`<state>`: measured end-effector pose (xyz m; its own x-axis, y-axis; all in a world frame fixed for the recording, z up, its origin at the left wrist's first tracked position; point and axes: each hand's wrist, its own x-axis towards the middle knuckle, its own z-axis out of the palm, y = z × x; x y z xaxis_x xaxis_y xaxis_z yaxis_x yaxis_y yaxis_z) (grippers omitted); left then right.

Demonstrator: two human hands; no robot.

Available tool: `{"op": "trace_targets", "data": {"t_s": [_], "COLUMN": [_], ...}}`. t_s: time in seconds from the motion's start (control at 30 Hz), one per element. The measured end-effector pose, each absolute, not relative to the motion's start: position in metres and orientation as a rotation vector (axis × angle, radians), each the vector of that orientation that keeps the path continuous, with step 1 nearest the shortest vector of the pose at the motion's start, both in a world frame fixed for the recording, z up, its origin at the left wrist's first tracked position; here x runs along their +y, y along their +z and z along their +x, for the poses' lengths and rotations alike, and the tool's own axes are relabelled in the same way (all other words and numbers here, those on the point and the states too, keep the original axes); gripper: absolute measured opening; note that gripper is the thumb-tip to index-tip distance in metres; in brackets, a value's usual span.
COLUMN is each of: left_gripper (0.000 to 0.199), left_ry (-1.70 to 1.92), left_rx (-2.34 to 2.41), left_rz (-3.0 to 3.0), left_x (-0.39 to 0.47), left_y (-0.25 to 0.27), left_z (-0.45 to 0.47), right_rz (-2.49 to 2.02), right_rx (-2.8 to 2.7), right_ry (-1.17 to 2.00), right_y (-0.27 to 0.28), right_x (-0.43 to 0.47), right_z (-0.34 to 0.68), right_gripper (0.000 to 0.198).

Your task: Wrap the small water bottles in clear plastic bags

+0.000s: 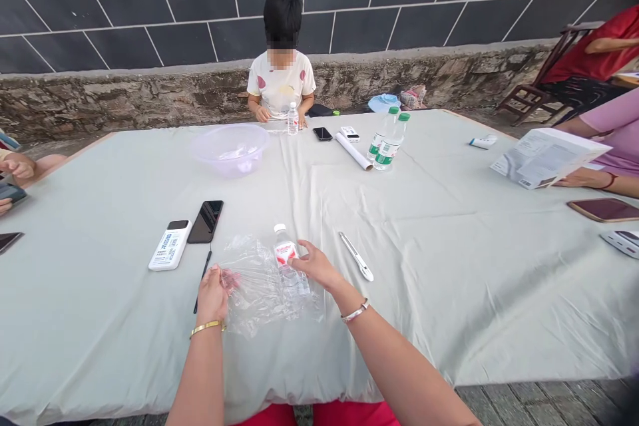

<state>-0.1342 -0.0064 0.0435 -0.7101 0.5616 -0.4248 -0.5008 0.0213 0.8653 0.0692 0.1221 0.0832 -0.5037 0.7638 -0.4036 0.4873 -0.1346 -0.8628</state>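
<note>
The bottle (280, 251) is on the counter (150, 353) in front of the person, seemingly lying down with its cap pointing away. The film (252, 286) spreads to its left and around its lower part; whether the film passes under or over it, I cannot tell.

The left hand (213, 296) has its fingers pinching the film's left edge. The right hand (319, 266) is at the bottle's right side, fingers spread and curved, thumb at the label; how firmly it presses is unclear.

The film should prove very light, limp and clingy, easily creased or torn, and best taken by an edge or corner between thumb and fingertips. The bottle is probably heavier, with smooth, slightly yielding walls that may roll or slip; around the label looks a good grip.

The film is clear, wrinkled and glossy. The bottle is clear too, with a white cap and a red-and-white label.
</note>
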Motion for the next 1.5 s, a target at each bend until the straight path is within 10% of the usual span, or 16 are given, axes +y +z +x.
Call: {"op": "trace_targets", "data": {"t_s": [0.17, 0.77, 0.9, 1.1, 1.2, 1.3, 1.5], "left_gripper": [0.014, 0.044, 0.049, 0.021, 0.017, 0.018, 0.044], "left_ry": [1.629, 1.324, 1.505, 1.701, 1.760, 1.741, 1.379], "left_rx": [1.629, 1.900, 1.793, 1.392, 1.345, 1.384, 1.806], "left_rz": [0.142, 0.693, 0.752, 0.483, 0.448, 0.465, 0.772], "left_x": [-0.014, -0.006, -0.002, 0.010, 0.008, 0.000, -0.018], "left_y": [0.054, 0.073, 0.080, 0.088, 0.088, 0.084, 0.076], "left_z": [-0.151, -0.131, -0.125, -0.113, -0.115, -0.123, -0.153], "right_rz": [-1.108, -1.222, -1.124, -1.541, -1.514, -1.412, -1.591], "right_rx": [-1.308, -1.749, -2.031, -2.536, -2.634, -2.624, -2.531], "right_ry": [1.904, 0.486, 0.641, 0.977, 0.998, 1.024, 0.780], "right_y": [0.066, 0.066, 0.090, 0.085, 0.070, 0.062, 0.065], "right_x": [0.141, 0.153, 0.129, 0.108, 0.090, 0.083, 0.105], "right_z": [0.100, 0.100, 0.086, 0.045, 0.040, 0.048, 0.070], "right_gripper": [0.082, 0.054, 0.031, 0.061, 0.037, 0.009, 0.013]}}
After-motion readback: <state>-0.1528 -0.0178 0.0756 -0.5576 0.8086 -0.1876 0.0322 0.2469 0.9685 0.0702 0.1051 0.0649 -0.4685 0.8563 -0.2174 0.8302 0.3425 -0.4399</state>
